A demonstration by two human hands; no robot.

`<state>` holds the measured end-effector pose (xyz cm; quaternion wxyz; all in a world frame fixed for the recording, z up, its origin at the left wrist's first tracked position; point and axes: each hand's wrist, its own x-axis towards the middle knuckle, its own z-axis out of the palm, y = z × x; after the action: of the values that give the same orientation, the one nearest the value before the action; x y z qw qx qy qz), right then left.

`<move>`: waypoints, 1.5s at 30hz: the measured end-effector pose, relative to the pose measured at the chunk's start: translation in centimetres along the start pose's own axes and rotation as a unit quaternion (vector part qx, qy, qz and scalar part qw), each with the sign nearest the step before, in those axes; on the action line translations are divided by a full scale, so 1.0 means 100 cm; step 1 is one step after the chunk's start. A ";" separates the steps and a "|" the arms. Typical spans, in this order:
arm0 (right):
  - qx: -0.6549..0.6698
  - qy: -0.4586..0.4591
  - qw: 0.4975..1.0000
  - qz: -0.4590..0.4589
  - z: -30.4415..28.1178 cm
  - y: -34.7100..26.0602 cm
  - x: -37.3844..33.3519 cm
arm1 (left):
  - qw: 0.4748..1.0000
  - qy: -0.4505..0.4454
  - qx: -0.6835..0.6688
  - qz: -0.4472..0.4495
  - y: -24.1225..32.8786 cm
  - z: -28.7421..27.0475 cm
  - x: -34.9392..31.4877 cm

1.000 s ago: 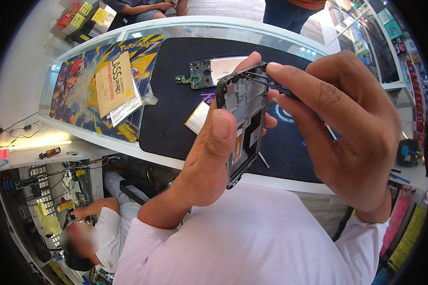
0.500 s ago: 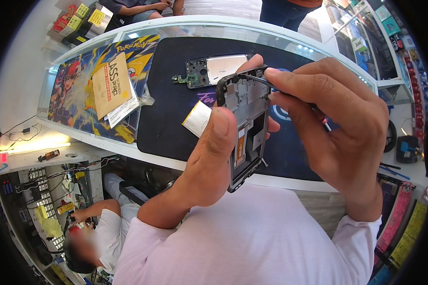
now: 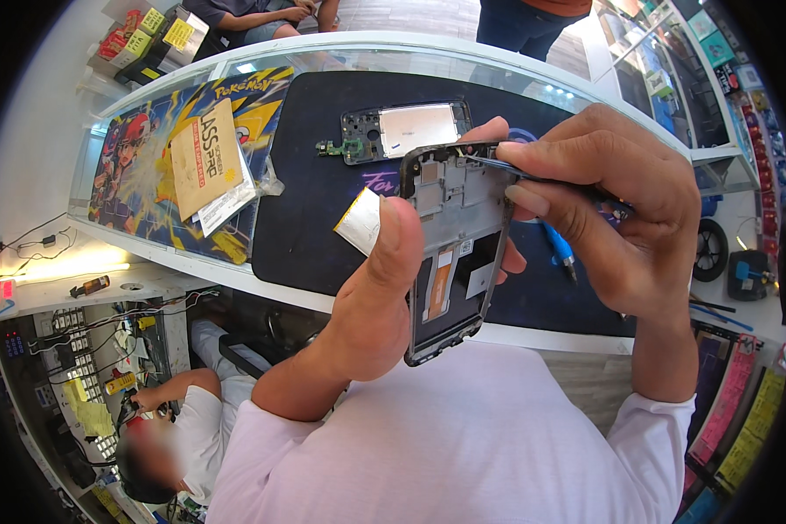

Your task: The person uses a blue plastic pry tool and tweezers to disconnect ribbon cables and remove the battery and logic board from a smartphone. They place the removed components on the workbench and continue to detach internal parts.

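Observation:
My left hand is wrapped around the edges of a phone frame, its thumb on the near side and fingertips showing at the far side. The frame stands tilted above the mat, its inner metal side with an orange flex strip turned up. In my right hand, tweezers are pinched between thumb and fingers. Their tips are at the frame's top edge, by a small pale piece; whether they grip it I cannot tell. Behind lies another phone part with a small green circuit board. A silvery battery lies beside my left thumb.
A dark mat covers the glass-topped counter. Right of the frame lies a blue screwdriver. On the left, a brown paper envelope rests on a colourful printed mat. A co-worker sits at lower left; two people are beyond the counter.
The frame has turned to face me more and dropped slightly. My right hand has lowered with the tweezers, whose tips stay at the top edge. The blue screwdriver shows more fully.

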<state>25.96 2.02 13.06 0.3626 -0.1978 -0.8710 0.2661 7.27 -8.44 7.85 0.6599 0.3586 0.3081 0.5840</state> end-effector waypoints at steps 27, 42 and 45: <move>-0.015 -0.026 0.993 0.112 0.000 -0.022 -0.007 | 0.994 0.040 0.091 0.047 -0.001 -0.005 -0.001; 0.126 0.100 0.961 0.224 -0.002 0.006 -0.054 | 0.687 0.070 0.673 0.264 0.010 -0.009 0.005; 0.147 0.092 0.954 0.246 0.000 0.005 -0.062 | 0.689 0.070 0.674 0.256 0.009 -0.005 0.005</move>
<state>30.13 -0.87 9.49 0.3895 -0.3740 -0.7097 0.4525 6.37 -7.81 8.34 0.0420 0.7300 0.5602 0.3893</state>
